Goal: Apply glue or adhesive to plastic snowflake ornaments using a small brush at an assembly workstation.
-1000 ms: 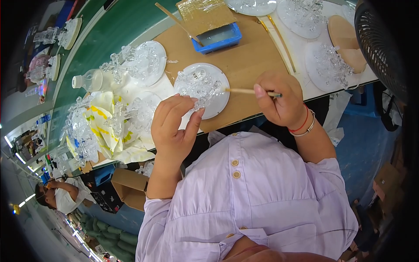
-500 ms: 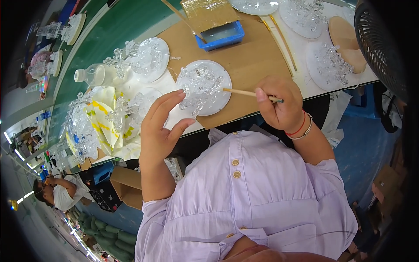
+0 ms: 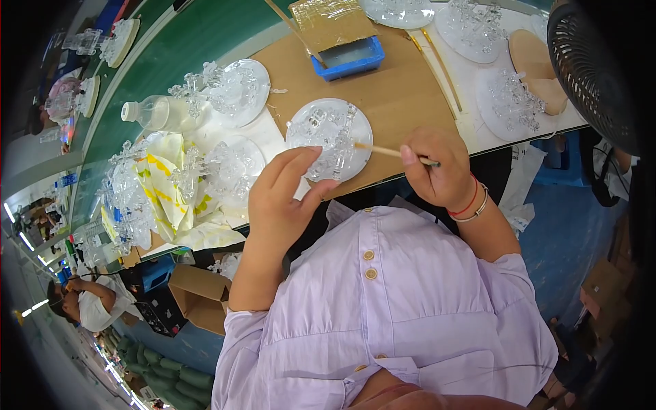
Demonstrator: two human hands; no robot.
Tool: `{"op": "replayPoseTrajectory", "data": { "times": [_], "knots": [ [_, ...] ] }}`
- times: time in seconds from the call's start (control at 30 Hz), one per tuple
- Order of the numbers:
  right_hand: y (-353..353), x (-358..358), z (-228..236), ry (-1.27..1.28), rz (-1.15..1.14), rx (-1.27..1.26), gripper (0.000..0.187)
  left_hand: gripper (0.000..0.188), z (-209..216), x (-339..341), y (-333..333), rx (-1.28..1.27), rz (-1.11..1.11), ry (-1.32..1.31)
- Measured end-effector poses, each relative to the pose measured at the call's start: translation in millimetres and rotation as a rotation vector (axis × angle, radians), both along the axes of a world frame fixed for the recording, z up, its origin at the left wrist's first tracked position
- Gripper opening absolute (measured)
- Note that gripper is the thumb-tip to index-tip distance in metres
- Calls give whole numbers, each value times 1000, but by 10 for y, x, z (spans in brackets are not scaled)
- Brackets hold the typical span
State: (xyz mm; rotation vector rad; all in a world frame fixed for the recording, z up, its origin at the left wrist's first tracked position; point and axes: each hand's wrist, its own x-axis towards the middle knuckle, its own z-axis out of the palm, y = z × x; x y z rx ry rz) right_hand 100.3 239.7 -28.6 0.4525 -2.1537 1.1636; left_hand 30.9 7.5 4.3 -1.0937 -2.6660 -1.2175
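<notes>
White disc [image 3: 363, 130] bears clear pieces [image 3: 326, 133]; blue tub [image 3: 352, 69] holds cloudy substance [image 3: 354, 50].

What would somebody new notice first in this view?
Probably the white disc bearing clear, glassy pieces, between the spread left hand and the thin wooden stick in the right hand. Beyond it, a bright blue tray stands on brown cardboard. A dark fan looms at upper right, and a crumpled yellow-and-white sheet lies at left.

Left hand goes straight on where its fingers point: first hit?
Probably the clear ornament on the white disc, just ahead of the left hand; depth leaves any present contact unclear.
</notes>
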Motion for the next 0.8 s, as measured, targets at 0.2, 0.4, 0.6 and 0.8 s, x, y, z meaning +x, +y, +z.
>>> {"op": "replayPoseTrajectory", "data": {
  "times": [0.2, 0.4, 0.6, 0.8],
  "knots": [
    [261, -14, 164, -72, -190, -107, 3, 37, 7, 58, 6, -18, -16, 12],
    [459, -532, 426, -64, -282, 10, 7, 27, -44, 53, 22, 14, 11, 36],
    [424, -878, 363, -106, -263, 171, 7, 25, -73, 4, 90, 32, 48, 86],
    [417, -971, 355, 3, -213, 252, 8, 24, -74, -60, 109, 41, 86, 55]
  ]
}}
